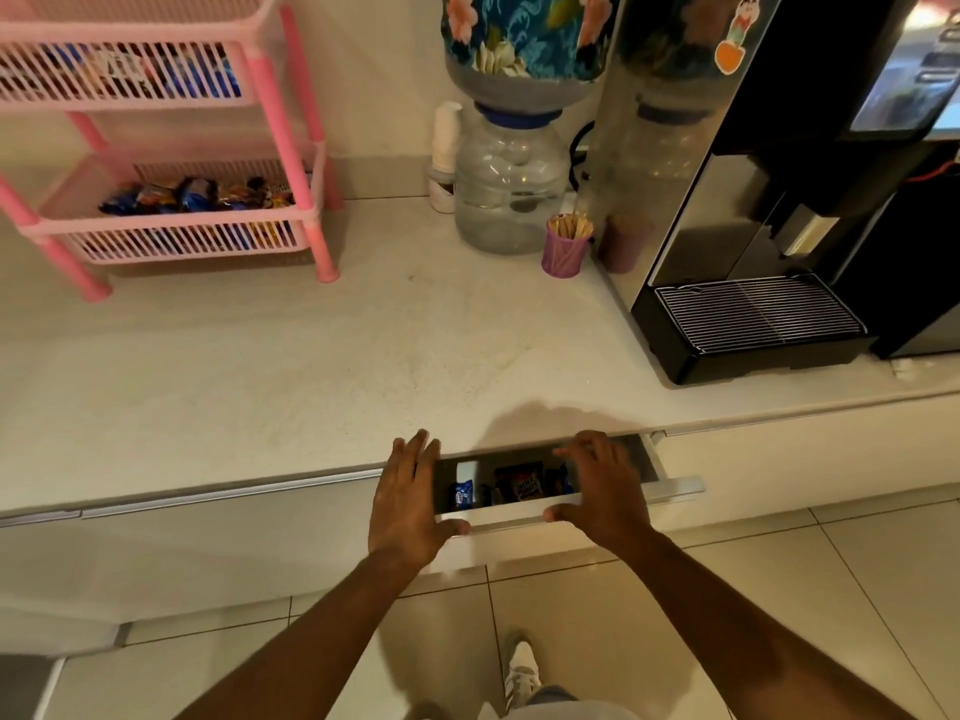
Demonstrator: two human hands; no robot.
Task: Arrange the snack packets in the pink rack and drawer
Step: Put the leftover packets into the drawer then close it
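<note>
Pink rack, far left on the tabletop: two slatted tiers, each stocked with snack packets.

My left hand: fingers straight, flat over the tabletop's front lip, thumb on the drawer front; grips nothing.

Drawer: barely ajar beneath the tabletop, more packets upright inside the slot.

My right hand: fingers loosely spread above the gap, thumb on the drawer's top edge; holds nothing.

Risk, as I judge it: if I push it shut, a tall packet could catch under the tabletop and crush, or my fingertips could get nipped in the narrow gap.

Surface: pale, lightly speckled stone. Further right: water dispenser with floral-covered bottle, purple cup of wooden stirrers, coffee machine with drip grille. Floor: cream tiles.
</note>
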